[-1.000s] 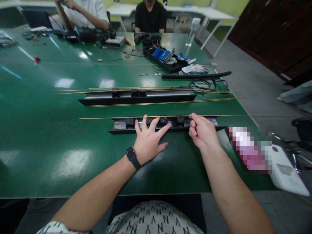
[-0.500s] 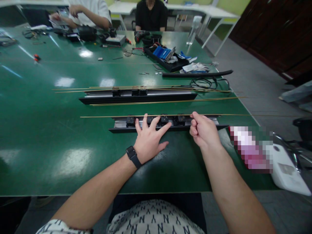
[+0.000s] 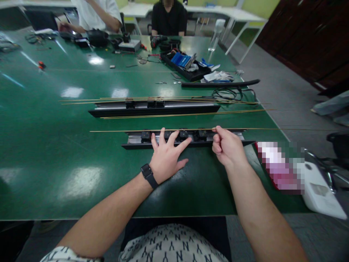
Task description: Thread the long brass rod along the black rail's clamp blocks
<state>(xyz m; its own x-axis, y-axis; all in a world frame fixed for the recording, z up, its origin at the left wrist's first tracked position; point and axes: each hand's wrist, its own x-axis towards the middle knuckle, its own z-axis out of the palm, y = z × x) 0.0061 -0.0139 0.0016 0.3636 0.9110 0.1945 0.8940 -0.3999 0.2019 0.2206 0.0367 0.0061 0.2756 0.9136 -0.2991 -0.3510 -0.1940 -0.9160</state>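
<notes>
A short black and silver rail (image 3: 136,142) with black clips lies across the green table (image 3: 54,153) in front of me. My left hand (image 3: 167,156), a dark watch on its wrist, lies flat with spread fingers on the rail's middle. A thin brass rod (image 3: 117,130) runs along the rail's far edge and sticks out past the table on the right. My right hand (image 3: 227,147) is closed, pinching this rod near the rail's right end.
A longer rail (image 3: 155,108) with several more brass rods lies farther back. Beyond are a black cable coil (image 3: 231,94), a black strip (image 3: 220,83), a tool tray (image 3: 188,74) and a clear bottle (image 3: 215,34). Two people sit at the far edge. A white device (image 3: 319,191) sits at the right.
My hands and the rod have barely moved. The person in the white shirt at the far left has shifted their arms.
</notes>
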